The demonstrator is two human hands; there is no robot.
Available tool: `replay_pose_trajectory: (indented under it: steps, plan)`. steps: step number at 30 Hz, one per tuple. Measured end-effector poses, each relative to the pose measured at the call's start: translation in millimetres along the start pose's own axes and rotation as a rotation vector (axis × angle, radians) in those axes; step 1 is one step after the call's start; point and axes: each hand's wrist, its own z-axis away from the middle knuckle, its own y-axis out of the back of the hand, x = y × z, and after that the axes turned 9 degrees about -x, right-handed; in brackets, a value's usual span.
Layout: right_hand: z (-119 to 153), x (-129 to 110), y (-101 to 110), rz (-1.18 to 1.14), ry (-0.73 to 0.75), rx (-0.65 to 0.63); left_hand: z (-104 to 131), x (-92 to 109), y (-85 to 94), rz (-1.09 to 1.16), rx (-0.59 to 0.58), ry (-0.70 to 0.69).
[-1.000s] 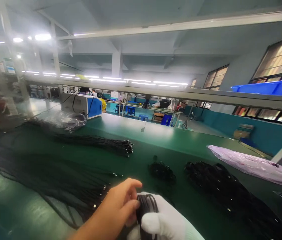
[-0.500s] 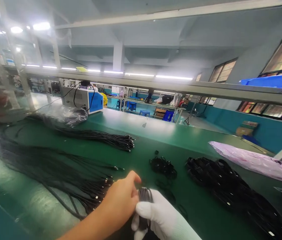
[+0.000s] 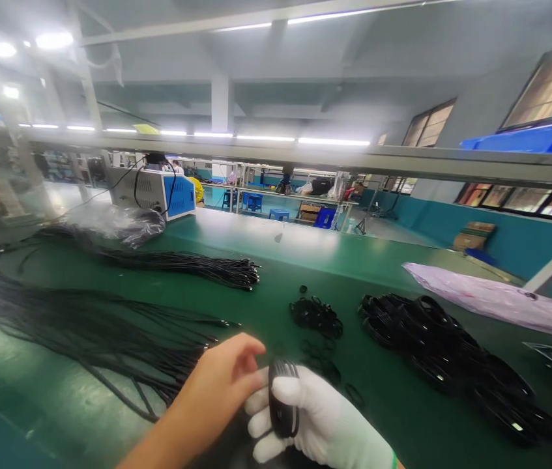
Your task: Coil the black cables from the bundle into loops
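Note:
My right hand [image 3: 322,413], in a white glove, is closed round a coiled black cable [image 3: 283,417], its thumb lying across the upper loops. Just left of the coil is my bare left hand [image 3: 229,365]. Its thumb and forefinger are apart, with the thumb near the gloved fingers; its other fingers are partly hidden. Beyond my hands lies a small heap of black rings, like rubber bands [image 3: 315,316], with a few loose ones nearer the glove. Left of my hands, a spread of uncoiled black cables [image 3: 124,345] has its connector ends towards me.
A pile of coiled black cables [image 3: 432,339] lies at right, beside a pinkish plastic bag [image 3: 491,296]. Further back are another cable bundle [image 3: 197,268], a clear plastic bag [image 3: 119,225] and a blue-and-grey machine [image 3: 158,192]. A shelf rail [image 3: 276,151] crosses above the green table.
My left hand has drawn slightly left, away from the coil, and its thumb and forefinger have parted. The coil has turned in my right hand and shows more of its side. The view has shifted slightly.

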Motion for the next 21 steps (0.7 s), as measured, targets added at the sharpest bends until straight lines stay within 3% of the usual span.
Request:
replay_pose_trajectory:
  steps: [5, 9, 21]
  plan:
    - [-2.1, 0.5, -14.5, 0.207, -0.054, 0.076, -11.5, -9.1, -6.2, -0.166, 0.068, 0.016]
    - [-5.6, -3.5, -22.8, 0.431, -0.121, 0.17, -11.3, -19.7, -18.2, -0.13, 0.126, 0.065]
    - [-6.0, -3.6, -24.0, 0.455, -0.104, 0.232, -10.5, -21.1, -23.2, -0.162, 0.152, 0.043]
